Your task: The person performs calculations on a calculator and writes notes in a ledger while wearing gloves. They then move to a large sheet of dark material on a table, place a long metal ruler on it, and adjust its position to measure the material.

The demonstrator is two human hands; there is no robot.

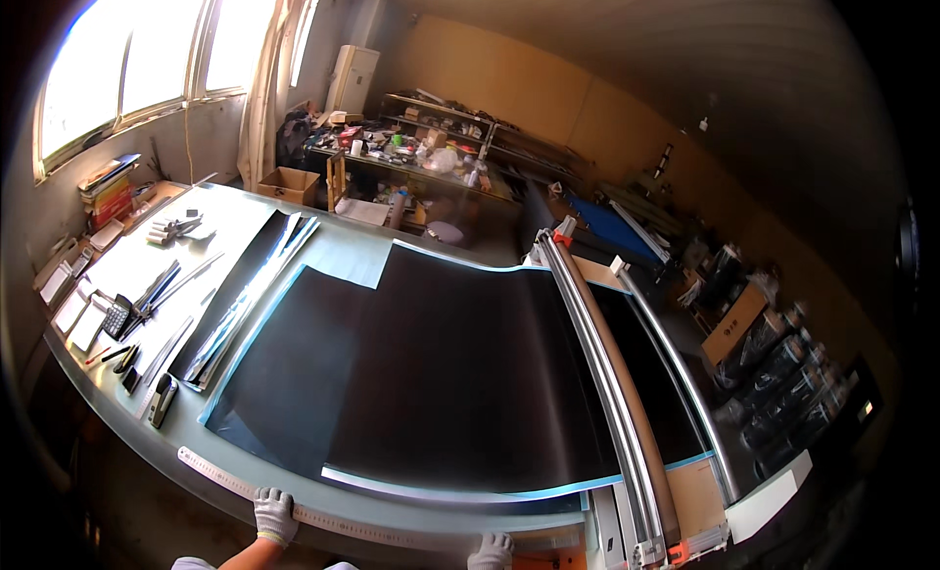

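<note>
A long steel ruler lies along the near edge of the table, its right end smeared by motion. My left hand, in a whitish knitted glove, is closed over the ruler left of its middle. Farther right, my right hand, also gloved, has its fingers curled over the ruler's near edge; the lower part of this hand runs out of the picture. Beyond the ruler, a large black sheet with light blue edging overlaps another dark sheet on the table.
A metal roller assembly crosses the table at right, over the sheet. Narrow dark strips, a utility knife and a calculator lie at left. Wrapped rolls stand beyond the right side; a cluttered bench is at the back.
</note>
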